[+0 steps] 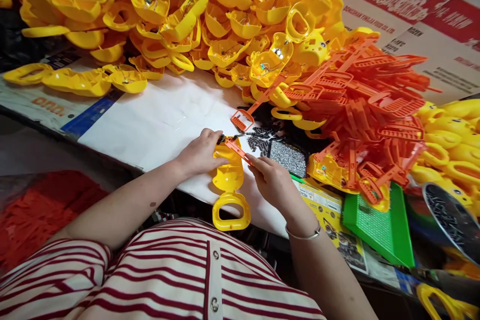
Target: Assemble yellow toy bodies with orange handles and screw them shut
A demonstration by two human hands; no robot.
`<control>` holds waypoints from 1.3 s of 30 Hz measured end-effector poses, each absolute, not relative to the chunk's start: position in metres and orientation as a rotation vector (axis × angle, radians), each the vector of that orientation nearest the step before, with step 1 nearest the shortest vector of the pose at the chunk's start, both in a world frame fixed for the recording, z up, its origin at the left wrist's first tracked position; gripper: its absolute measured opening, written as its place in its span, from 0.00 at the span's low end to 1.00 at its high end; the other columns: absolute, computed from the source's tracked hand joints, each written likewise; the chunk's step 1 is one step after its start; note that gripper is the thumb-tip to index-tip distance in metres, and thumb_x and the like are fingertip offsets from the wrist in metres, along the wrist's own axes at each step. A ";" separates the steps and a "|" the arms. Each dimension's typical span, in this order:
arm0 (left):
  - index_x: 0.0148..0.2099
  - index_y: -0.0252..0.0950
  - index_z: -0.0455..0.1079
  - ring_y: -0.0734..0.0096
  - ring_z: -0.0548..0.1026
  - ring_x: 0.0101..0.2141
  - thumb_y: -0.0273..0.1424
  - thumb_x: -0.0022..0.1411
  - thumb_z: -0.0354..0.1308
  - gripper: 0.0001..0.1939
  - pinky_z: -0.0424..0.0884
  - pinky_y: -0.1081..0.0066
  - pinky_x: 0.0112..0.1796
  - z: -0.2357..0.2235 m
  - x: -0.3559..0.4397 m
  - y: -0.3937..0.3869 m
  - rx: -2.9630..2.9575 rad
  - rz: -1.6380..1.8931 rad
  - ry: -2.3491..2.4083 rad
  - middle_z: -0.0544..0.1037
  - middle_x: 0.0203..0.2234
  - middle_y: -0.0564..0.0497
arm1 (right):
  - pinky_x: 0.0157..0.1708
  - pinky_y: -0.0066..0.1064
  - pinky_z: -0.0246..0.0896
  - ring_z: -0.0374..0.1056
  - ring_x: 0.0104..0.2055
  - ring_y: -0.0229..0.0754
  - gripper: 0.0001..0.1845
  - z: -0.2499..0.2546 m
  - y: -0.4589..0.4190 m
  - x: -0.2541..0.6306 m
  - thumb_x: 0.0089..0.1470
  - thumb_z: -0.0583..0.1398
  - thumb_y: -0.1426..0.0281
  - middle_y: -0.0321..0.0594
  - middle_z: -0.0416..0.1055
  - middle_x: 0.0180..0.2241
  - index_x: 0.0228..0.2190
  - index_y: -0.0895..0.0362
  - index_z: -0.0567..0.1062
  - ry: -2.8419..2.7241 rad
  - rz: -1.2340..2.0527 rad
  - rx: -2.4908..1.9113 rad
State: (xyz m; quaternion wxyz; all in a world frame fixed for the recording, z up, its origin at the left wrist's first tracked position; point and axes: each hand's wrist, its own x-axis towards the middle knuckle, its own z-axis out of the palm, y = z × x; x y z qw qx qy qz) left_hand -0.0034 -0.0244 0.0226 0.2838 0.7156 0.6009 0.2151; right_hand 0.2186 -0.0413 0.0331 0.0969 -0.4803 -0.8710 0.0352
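Observation:
My left hand (200,154) is closed on the upper end of a yellow plastic toy shell (229,176), with the thumb laid across it. The shell lies hollow side up near the table's front edge, and its ring-shaped handle (231,212) points toward my body. In my right hand (273,180), an orange plastic strip (239,151) is pinched between thumb and fingers. Its far end lies over the top of the shell, beside a small dark part by my left fingertips. Whether the strip is seated in the shell, I cannot tell.
A heap of yellow shells (225,25) fills the back, with orange parts (375,95) piled at right. Small black pieces (260,137) lie beside a tray of tiny metal parts (288,157). A green basket (386,235) and more yellow toys (450,135) are farther right.

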 end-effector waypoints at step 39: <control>0.65 0.29 0.58 0.51 0.69 0.56 0.38 0.47 0.71 0.46 0.63 0.58 0.60 0.018 0.000 -0.029 1.774 0.655 1.501 0.64 0.56 0.37 | 0.29 0.31 0.66 0.73 0.31 0.42 0.17 0.050 -0.078 0.172 0.59 0.56 0.72 0.49 0.74 0.42 0.49 0.57 0.75 -2.584 0.162 -1.748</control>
